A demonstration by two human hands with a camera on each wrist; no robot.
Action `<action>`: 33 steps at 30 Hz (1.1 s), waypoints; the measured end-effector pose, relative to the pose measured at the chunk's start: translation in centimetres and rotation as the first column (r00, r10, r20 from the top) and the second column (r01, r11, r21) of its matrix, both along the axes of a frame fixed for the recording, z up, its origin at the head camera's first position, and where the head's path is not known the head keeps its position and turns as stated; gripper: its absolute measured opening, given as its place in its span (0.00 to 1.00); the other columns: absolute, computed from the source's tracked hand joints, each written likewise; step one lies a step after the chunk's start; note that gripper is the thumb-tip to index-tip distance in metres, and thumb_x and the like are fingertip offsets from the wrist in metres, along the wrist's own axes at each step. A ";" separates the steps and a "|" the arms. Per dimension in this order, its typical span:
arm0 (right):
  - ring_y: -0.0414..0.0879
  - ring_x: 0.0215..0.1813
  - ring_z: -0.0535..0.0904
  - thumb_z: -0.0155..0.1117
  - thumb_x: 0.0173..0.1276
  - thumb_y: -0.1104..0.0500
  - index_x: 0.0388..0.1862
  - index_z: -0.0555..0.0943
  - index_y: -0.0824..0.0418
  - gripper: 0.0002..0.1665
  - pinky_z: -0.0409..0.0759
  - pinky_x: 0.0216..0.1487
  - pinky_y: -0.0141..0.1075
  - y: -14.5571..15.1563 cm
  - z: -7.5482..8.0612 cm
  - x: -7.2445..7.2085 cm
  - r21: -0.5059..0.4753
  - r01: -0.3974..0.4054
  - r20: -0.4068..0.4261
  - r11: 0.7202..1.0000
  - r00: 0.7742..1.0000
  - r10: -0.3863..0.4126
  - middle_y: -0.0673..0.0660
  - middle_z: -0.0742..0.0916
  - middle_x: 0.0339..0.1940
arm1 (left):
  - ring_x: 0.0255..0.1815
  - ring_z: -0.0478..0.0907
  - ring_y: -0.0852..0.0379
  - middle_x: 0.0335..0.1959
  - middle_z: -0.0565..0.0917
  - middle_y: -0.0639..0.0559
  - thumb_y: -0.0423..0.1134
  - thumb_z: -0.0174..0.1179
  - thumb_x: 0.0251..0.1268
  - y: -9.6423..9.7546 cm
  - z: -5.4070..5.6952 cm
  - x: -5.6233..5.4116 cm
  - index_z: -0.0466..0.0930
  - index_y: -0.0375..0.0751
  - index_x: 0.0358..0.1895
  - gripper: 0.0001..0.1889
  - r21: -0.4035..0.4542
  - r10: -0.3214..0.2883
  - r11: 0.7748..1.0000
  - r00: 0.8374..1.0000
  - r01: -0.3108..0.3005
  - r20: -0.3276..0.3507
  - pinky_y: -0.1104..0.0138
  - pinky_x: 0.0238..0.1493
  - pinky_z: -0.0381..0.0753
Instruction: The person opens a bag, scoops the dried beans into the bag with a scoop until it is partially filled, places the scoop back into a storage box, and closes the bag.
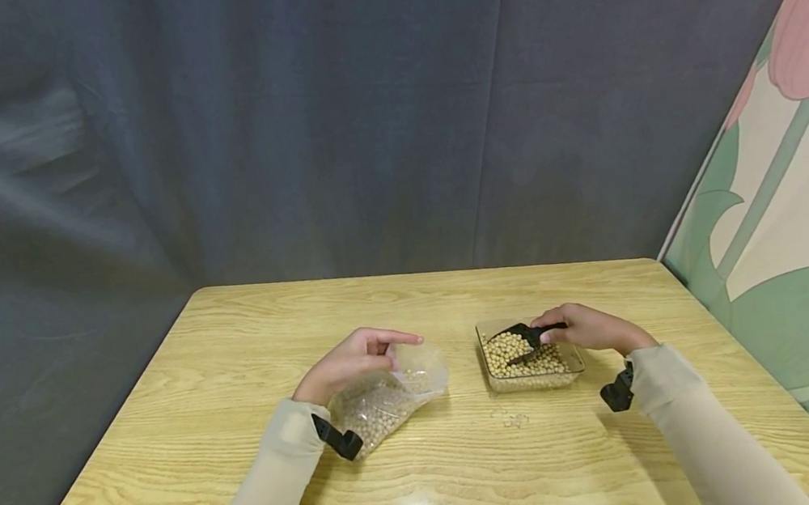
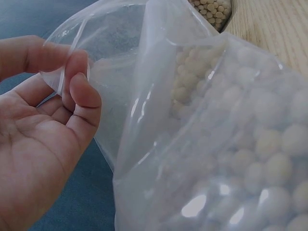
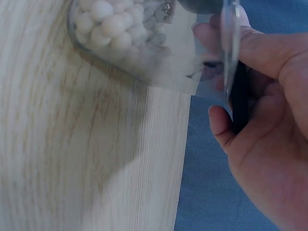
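Observation:
A clear plastic bag (image 1: 376,411) of pale round beans, likely soybeans, lies on the table with its mouth facing right. My left hand (image 1: 349,361) pinches the rim of that mouth between thumb and fingers; the left wrist view shows the thin film (image 2: 120,72) caught there. To the right stands a clear rectangular container (image 1: 534,384) with beans (image 1: 543,363) in it. In my right hand (image 1: 587,327) is the handle of a black scoop (image 1: 527,336), whose bowl rests among the beans. The right wrist view shows the dark handle (image 3: 239,101) behind the container's wall.
The wooden table (image 1: 470,474) carries the bag and container, with a small patch of clear bits (image 1: 514,419) in front of the container. A dark curtain (image 1: 363,126) hangs behind the table. A flower-painted panel (image 1: 793,264) stands on the right.

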State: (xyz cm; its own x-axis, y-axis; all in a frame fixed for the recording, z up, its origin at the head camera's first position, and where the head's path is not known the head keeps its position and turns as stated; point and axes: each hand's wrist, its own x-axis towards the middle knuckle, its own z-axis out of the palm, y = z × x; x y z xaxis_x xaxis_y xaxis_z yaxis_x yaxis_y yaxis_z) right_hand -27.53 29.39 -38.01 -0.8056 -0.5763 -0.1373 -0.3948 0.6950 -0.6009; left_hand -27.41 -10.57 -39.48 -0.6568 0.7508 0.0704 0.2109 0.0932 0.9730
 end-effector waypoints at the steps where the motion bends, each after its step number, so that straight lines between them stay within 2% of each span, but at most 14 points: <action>1: 0.69 0.64 0.70 0.54 0.73 0.59 0.62 0.73 0.74 0.24 0.72 0.59 0.57 0.0 0.0 0.0 -0.002 0.002 0.003 1.000 1.000 -0.002 0.74 0.76 0.62 | 0.23 0.63 0.55 0.21 0.76 0.54 0.23 0.48 0.64 0.0 0.0 0.0 0.71 0.31 0.65 0.24 -0.001 0.002 1.000 1.000 -0.002 0.002 0.67 0.41 0.78; 8: 0.70 0.65 0.69 0.53 0.73 0.59 0.62 0.73 0.73 0.24 0.72 0.59 0.57 0.5 -0.4 -0.2 -0.018 0.002 0.009 1.000 1.000 -0.002 0.74 0.76 0.62 | 0.25 0.65 0.51 0.23 0.76 0.53 0.23 0.48 0.63 0.1 0.0 0.0 0.71 0.31 0.65 0.24 -0.015 0.011 1.000 1.000 -0.011 0.010 0.66 0.40 0.77; 14: 0.70 0.65 0.69 0.53 0.74 0.58 0.64 0.72 0.72 0.25 0.71 0.60 0.58 1.0 -0.7 -0.3 -0.024 0.021 0.026 1.000 0.999 -0.020 0.74 0.74 0.64 | 0.24 0.65 0.54 0.23 0.75 0.53 0.22 0.48 0.63 0.1 -0.1 0.0 0.72 0.31 0.64 0.24 -0.004 0.018 1.000 1.000 -0.018 0.021 0.67 0.38 0.76; 19: 0.69 0.65 0.70 0.53 0.74 0.55 0.65 0.71 0.72 0.27 0.71 0.60 0.58 1.1 -0.8 -0.3 -0.035 0.024 0.035 0.999 0.999 -0.023 0.75 0.73 0.65 | 0.24 0.67 0.57 0.23 0.77 0.55 0.22 0.47 0.63 0.0 -0.3 -0.2 0.71 0.28 0.64 0.24 0.016 0.001 1.000 1.000 -0.001 0.003 0.68 0.38 0.77; 33: 0.70 0.66 0.68 0.53 0.74 0.54 0.65 0.71 0.71 0.28 0.70 0.60 0.59 1.3 -0.7 0.0 -0.056 0.038 0.022 0.998 0.999 -0.037 0.75 0.72 0.66 | 0.25 0.69 0.55 0.24 0.79 0.56 0.22 0.46 0.64 0.0 -0.3 -0.1 0.71 0.30 0.64 0.24 0.015 -0.001 1.000 1.000 0.001 0.008 0.67 0.38 0.76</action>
State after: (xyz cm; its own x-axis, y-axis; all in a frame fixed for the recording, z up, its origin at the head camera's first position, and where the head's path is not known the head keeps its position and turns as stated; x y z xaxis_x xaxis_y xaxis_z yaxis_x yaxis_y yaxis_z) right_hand -27.51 30.74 -38.75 -0.8244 -0.5527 -0.1220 -0.3559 0.6738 -0.6476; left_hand -27.53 -10.52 -39.73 -0.6564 0.7505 0.0763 0.2035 0.0788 0.9759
